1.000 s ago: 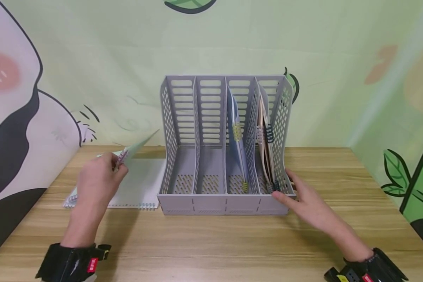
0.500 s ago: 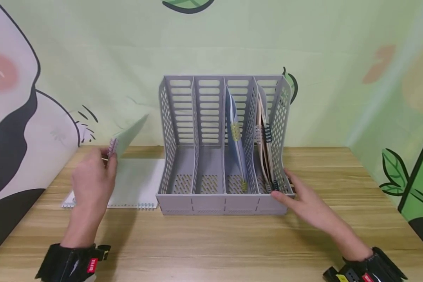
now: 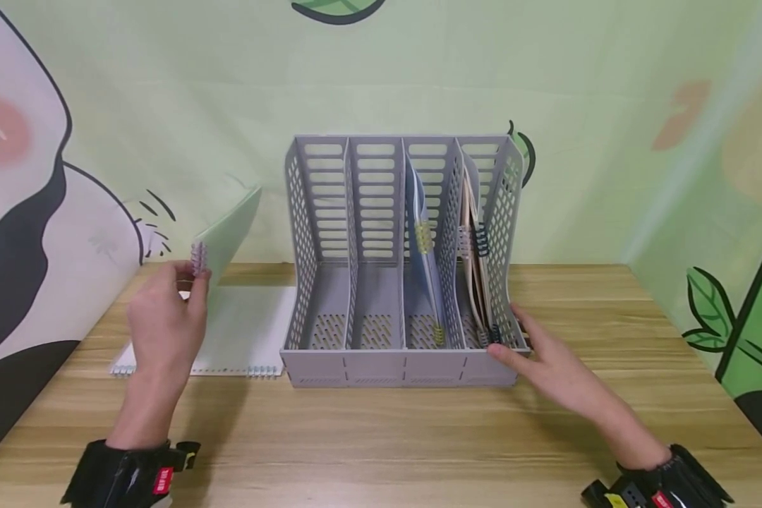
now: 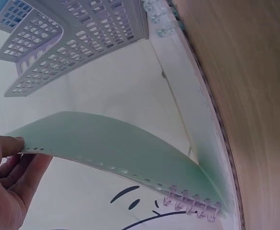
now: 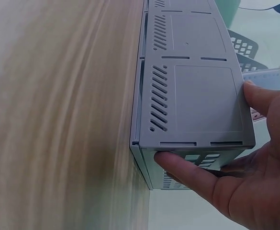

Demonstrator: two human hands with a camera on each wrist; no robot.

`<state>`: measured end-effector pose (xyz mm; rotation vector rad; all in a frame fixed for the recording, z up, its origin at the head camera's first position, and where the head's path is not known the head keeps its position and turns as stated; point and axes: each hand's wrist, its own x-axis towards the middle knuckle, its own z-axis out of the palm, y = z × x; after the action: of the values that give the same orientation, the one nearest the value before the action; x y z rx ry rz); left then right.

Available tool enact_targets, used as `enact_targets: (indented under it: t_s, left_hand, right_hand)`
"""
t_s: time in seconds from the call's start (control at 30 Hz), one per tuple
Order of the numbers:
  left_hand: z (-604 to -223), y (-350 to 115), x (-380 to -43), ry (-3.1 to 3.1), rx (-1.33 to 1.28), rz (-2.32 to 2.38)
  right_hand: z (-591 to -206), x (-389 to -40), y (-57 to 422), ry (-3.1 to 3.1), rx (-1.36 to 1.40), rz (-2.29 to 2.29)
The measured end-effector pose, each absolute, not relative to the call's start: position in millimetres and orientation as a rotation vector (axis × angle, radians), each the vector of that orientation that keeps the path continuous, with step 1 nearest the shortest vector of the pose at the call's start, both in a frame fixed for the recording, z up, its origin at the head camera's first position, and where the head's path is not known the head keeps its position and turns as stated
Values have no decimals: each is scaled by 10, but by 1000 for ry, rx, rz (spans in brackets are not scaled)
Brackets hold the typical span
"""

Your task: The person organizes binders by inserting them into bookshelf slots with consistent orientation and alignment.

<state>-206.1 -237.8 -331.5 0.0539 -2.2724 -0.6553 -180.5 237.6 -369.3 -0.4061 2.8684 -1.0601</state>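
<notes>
My left hand (image 3: 167, 314) pinches a thin green spiral notebook (image 3: 231, 229) by its edge with pink-purple rings. It stands tilted over a pale spiral notebook (image 3: 254, 328) lying on the table. In the left wrist view, thumb and fingers grip one corner of the green cover (image 4: 96, 139), and its lower ringed end is close to the pale notebook. A grey file organizer (image 3: 377, 370) with compartments side by side stands to the right. My right hand (image 3: 561, 367) grips its front right corner, thumb over the front lip and fingers along the perforated side wall (image 5: 202, 158).
A blue notebook (image 3: 422, 247) with yellow rings leans in the third compartment from the left. Several notebooks (image 3: 475, 261) with pink and dark rings stand in the rightmost one. A printed cloth backdrop (image 3: 381, 70) hangs behind the wooden table (image 3: 381, 437).
My left hand has moved slightly left, and the green notebook has risen and swung more upright. The right hand keeps its grip on the organizer's corner.
</notes>
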Motion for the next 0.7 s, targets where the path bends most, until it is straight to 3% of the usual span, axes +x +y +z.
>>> enact_targets:
  t_s: [0.7]
  left_hand:
    - [-3262, -2307, -2045, -2103, -41, -748]
  right_hand:
    - [-3696, -1779, 2382, 2869, -408, -1036]
